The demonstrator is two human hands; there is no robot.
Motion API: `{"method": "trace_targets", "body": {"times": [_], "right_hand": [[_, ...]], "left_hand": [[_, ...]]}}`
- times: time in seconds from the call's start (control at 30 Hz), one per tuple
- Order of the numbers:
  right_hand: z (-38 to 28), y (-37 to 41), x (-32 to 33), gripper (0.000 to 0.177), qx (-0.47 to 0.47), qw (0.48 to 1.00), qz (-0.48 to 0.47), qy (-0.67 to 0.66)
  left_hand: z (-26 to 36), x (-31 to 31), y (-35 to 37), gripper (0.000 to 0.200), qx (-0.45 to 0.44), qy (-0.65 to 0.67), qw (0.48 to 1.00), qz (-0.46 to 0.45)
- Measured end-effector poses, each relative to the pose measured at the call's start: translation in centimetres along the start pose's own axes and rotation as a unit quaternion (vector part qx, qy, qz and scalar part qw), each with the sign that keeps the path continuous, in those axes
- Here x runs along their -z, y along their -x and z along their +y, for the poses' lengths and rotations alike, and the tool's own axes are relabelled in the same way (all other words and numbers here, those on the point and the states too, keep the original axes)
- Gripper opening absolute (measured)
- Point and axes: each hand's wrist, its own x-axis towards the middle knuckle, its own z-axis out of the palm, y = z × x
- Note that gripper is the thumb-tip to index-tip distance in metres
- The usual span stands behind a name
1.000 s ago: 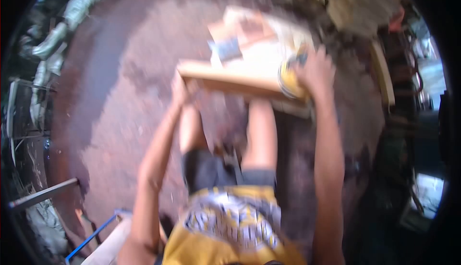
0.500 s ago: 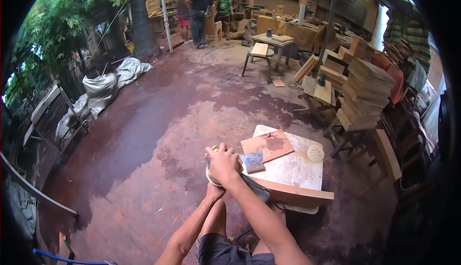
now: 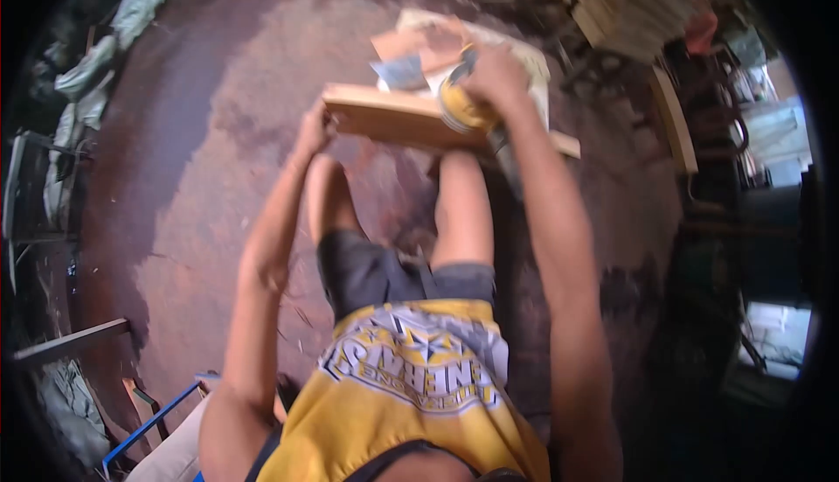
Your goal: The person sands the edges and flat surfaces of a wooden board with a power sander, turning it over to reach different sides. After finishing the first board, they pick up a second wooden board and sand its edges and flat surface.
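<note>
My right hand (image 3: 500,76) is closed over the top of a yellow-and-black orbital sander (image 3: 468,108). The sander sits at the upper edge of a wooden board (image 3: 384,117); blur hides whether its pad touches the wood. At the board's left end my left hand (image 3: 315,128) has its fingers wrapped round the corner. The board lies across the near side of a low pale table (image 3: 524,52), just beyond my knees. A grey sheet (image 3: 399,71), likely sandpaper, and a thin reddish-brown wood piece (image 3: 419,45) rest on that table.
Stacked planks (image 3: 625,6) stand at the upper right, with a long board (image 3: 675,124) leaning below them. Pale sacks (image 3: 140,12) lie at the upper left. A blue bar (image 3: 149,425) is at the lower left. The concrete floor (image 3: 253,89) has dark stains.
My view has tipped down. My left hand has left the sander and now grips the board's left end. My right hand has carried the sander rightward, over the board.
</note>
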Motion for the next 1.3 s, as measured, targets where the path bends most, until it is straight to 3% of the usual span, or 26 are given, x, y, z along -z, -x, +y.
{"method": "trace_targets", "body": {"times": [0.03, 0.07, 0.13, 0.2, 0.3, 0.43, 0.5, 0.53, 0.6, 0.73, 0.87, 0.9, 0.93, 1.0, 1.13, 1.3], "right_hand": [[2.9, 1.3, 1.7, 0.080, -0.021, 1.000, 0.003, 0.007], [5.9, 2.4, 2.8, 0.079, -0.038, 0.999, 0.011, 0.013], [13.3, 3.5, 2.9, 0.081, -0.097, 0.995, -0.026, 0.022], [19.3, 6.3, 3.3, 0.081, -0.141, 0.989, -0.014, 0.038], [25.0, 12.9, 2.6, 0.083, -0.276, 0.959, -0.012, 0.067], [31.2, 23.9, -2.2, 0.087, -0.384, 0.920, -0.022, 0.080], [32.5, 30.2, -5.6, 0.089, -0.430, 0.900, -0.029, 0.071], [33.8, 33.3, -7.8, 0.092, -0.442, 0.892, -0.043, 0.080], [33.3, 38.7, -10.9, 0.093, -0.500, 0.861, -0.072, 0.050], [33.7, 48.8, -17.6, 0.107, -0.507, 0.841, -0.190, -0.018], [32.1, 56.0, -23.7, 0.099, -0.543, 0.798, -0.243, -0.092], [29.9, 56.3, -23.4, 0.096, -0.579, 0.767, -0.265, -0.080], [27.8, 55.9, -23.2, 0.092, -0.606, 0.735, -0.295, -0.074], [25.9, 55.9, -23.0, 0.090, -0.609, 0.727, -0.309, -0.067], [25.5, 56.3, -23.5, 0.088, -0.617, 0.712, -0.326, -0.077], [25.5, 54.6, -23.4, 0.086, -0.614, 0.712, -0.327, -0.092]], "left_hand": [[-2.8, -1.8, -0.6, 0.040, -0.066, 0.136, 0.987, 0.062], [-3.6, -1.8, -1.1, 0.037, -0.058, 0.070, 0.994, 0.061], [-4.3, -1.8, -1.5, 0.037, -0.052, 0.145, 0.987, 0.035], [-1.2, -0.3, -1.4, 0.037, 0.008, 0.062, 0.998, 0.011], [-1.2, -1.0, -1.6, 0.036, -0.029, 0.149, 0.987, 0.046], [-3.7, -2.5, -3.2, 0.043, -0.085, 0.278, 0.957, 0.000], [-1.6, -1.7, -2.1, 0.049, 0.008, 0.347, 0.938, 0.002], [-0.9, -1.9, -2.7, 0.049, 0.007, 0.350, 0.937, 0.000], [-0.4, -2.4, -3.0, 0.053, 0.054, 0.411, 0.910, 0.003], [1.9, -3.9, -5.1, 0.055, 0.098, 0.487, 0.866, 0.065], [2.3, -4.7, -8.5, 0.049, 0.195, 0.536, 0.816, 0.094], [3.3, -4.6, -8.9, 0.047, 0.240, 0.526, 0.809, 0.106], [1.6, -5.0, -10.3, 0.043, 0.239, 0.475, 0.840, 0.106], [-1.2, -6.8, -11.7, 0.035, 0.231, 0.458, 0.845, 0.147], [0.3, -6.8, -11.3, 0.028, 0.233, 0.395, 0.872, 0.169], [0.5, -6.6, -9.7, 0.027, 0.192, 0.412, 0.876, 0.160]]}}
